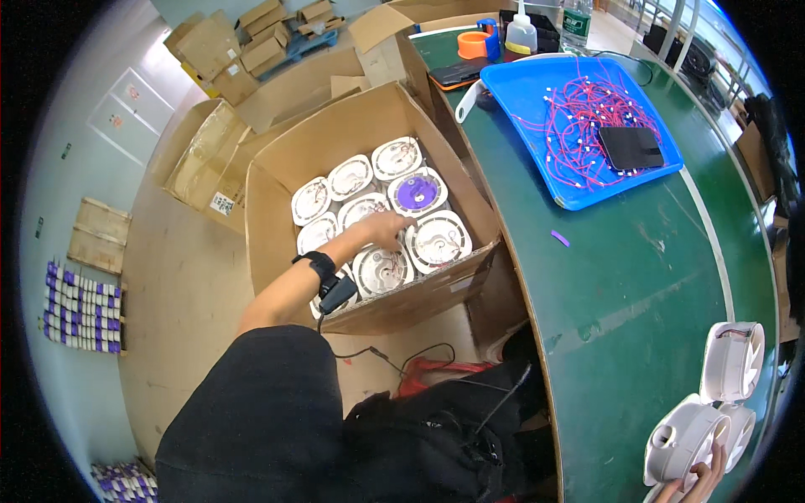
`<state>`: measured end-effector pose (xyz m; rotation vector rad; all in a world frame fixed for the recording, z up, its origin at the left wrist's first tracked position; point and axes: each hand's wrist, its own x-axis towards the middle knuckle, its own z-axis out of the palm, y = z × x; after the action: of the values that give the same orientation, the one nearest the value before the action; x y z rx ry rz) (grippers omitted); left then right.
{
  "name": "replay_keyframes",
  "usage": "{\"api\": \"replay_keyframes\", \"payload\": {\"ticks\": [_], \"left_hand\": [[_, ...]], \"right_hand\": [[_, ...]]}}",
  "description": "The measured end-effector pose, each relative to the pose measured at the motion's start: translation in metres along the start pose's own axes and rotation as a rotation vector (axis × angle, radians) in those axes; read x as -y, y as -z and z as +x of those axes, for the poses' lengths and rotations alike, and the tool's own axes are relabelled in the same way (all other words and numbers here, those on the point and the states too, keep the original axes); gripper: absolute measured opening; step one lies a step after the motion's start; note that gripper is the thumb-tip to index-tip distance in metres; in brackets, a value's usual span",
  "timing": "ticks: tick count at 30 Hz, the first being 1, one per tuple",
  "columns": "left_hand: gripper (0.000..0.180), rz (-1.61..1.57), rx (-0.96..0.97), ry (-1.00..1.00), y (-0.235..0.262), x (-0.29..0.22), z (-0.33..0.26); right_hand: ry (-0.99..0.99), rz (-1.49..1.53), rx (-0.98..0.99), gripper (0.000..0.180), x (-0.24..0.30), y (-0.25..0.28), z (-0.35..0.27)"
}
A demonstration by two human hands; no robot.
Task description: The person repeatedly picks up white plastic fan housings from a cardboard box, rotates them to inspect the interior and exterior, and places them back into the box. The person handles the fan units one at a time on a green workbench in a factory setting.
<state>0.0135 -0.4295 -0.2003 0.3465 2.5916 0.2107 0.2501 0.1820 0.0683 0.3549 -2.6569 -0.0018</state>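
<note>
My left hand [386,230], with a black strap and small device on its wrist, reaches into an open cardboard box [289,159]. Its fingers curl down among several round-fronted white fans with loose wires; their tips and whatever they grip are partly hidden. Just beyond the fingers, one fan has a purple centre [417,193]. Another white fan [438,241] sits to the right of the hand. At the lower right, my right hand [704,479], cut off by the picture's edge, has its fingers wrapped on a white fan [677,436] on the green table. Two more fans [729,360] touch or stand close beside that one.
On the green table [604,285], a blue tray [545,172] holds tangled pink-red wires and a black phone [631,148]. Behind it are orange tape [472,45], a squeeze bottle [521,35] and a water bottle [575,23]. More cartons [210,159] stand left of the box.
</note>
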Motion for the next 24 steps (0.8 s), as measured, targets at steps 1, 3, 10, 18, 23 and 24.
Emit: {"api": "replay_keyframes", "payload": {"ticks": [1, 3, 10, 18, 23, 24], "left_hand": [[0.073, 0.013, 0.034, 0.033, -0.002, -0.008, 0.000], [0.089, 0.052, 0.102, 0.111, -0.003, -0.015, -0.005], [0.099, 0.164, 0.146, 0.015, -0.005, -0.022, -0.021], [0.058, 0.191, 0.035, -0.272, -0.012, -0.003, -0.027], [0.046, 0.307, 0.058, -0.343, -0.006, -0.003, -0.034], [0.045, 0.260, 0.046, -0.319, -0.005, -0.001, -0.036]], "right_hand": [[0.054, -0.109, -0.039, 0.026, 0.003, 0.002, 0.001], [0.103, -0.220, -0.153, 0.021, 0.020, 0.004, 0.005], [0.219, 0.081, -0.042, 0.017, 0.050, -0.003, 0.007], [0.144, 0.490, 0.304, 0.014, 0.049, -0.037, -0.001], [0.121, 0.442, 0.209, 0.037, 0.047, -0.063, 0.003], [0.124, 0.405, 0.154, 0.042, 0.051, -0.064, 0.007]]}}
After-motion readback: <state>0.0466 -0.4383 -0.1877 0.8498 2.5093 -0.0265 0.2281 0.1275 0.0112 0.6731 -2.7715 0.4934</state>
